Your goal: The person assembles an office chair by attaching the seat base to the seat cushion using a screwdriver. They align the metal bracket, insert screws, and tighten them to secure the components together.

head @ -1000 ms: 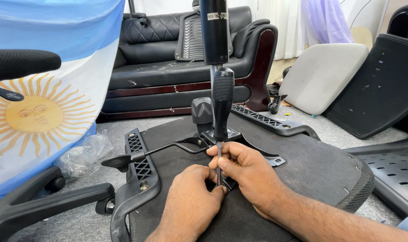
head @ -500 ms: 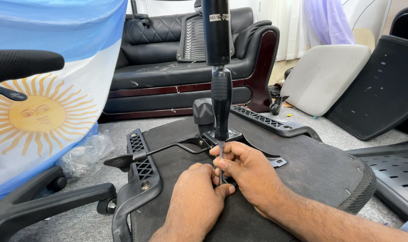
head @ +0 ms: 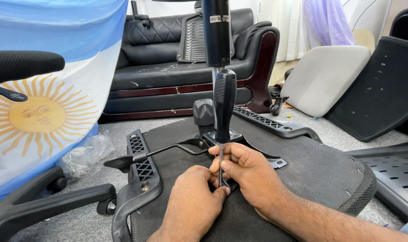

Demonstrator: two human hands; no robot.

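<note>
Both hands grip a screwdriver (head: 224, 112) shaft upright on an upturned chair seat (head: 311, 166): right hand (head: 251, 172) pinching it, left hand (head: 192, 204) closed at tip; black sofa (head: 168, 67) behind.

left hand (head: 190, 210) bare | right hand (head: 251, 179) bare | forearms unsleeved, no gloves

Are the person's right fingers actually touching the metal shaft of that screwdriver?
Touching. The head view shows the right hand pinching the screwdriver shaft between its fingertips, no gap visible.
</note>
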